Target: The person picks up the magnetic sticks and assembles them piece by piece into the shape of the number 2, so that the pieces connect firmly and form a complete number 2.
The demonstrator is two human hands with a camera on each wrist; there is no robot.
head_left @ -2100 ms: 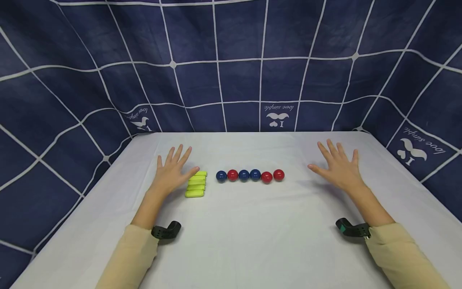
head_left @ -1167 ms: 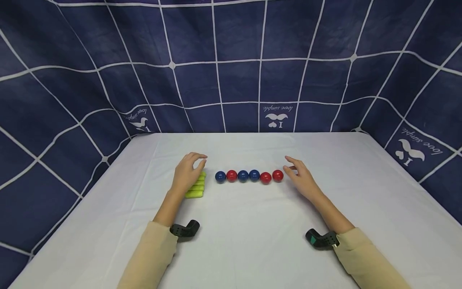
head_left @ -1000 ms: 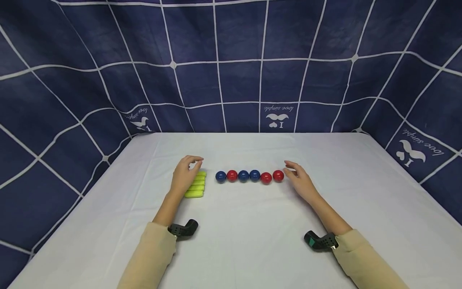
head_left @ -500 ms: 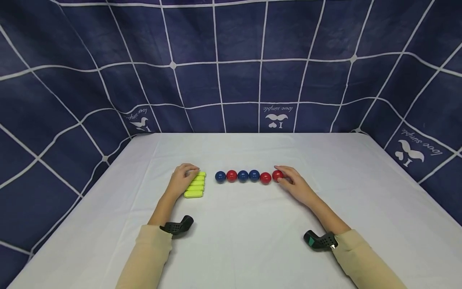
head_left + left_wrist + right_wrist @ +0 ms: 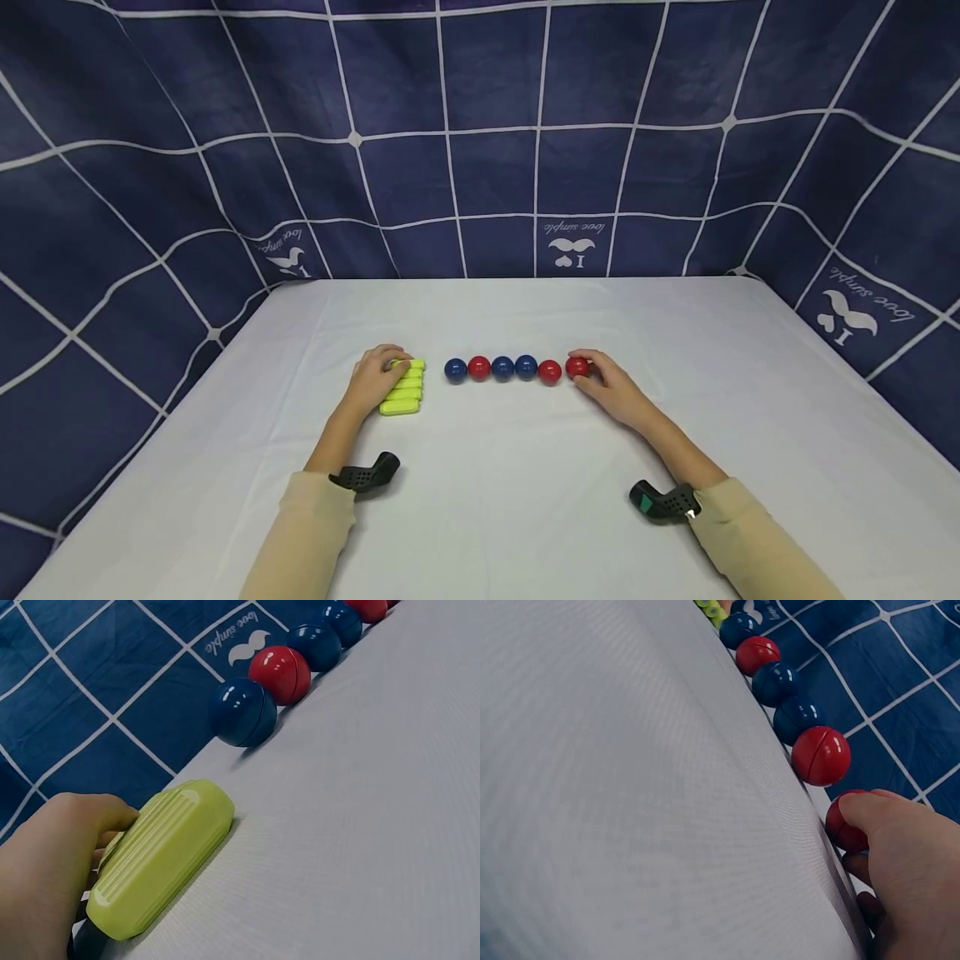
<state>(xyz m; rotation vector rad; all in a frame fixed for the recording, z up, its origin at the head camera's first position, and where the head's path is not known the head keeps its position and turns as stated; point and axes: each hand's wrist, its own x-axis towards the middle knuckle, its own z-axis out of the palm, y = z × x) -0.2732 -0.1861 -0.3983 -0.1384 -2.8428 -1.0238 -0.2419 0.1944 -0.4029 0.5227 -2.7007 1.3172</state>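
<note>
Several yellow-green ridged blocks (image 5: 399, 407) lie side by side in a stack-like row at the left. My left hand (image 5: 371, 382) is at the far end of that row, thumb and fingers curled about the farthest block (image 5: 414, 364). The left wrist view shows the nearest block (image 5: 161, 859) large, with my thumb just behind it and the other fingers partly hidden. My right hand (image 5: 617, 392) pinches the rightmost red ball (image 5: 577, 367) between thumb and fingers; the right wrist view shows the thumb on that red ball (image 5: 843, 825), which is partly covered.
Left of the held ball runs a line of glossy balls: a red ball (image 5: 550, 372), two blue balls (image 5: 526, 367), another red ball (image 5: 479, 368) and a blue ball (image 5: 455, 371). A white cloth (image 5: 495, 483) covers the table. A dark blue checked curtain (image 5: 495, 175) stands behind and at both sides.
From spread and apart, both hands have come inward and down. My left hand has closed on the farthest block, and my right hand has taken hold of the rightmost red ball.
</note>
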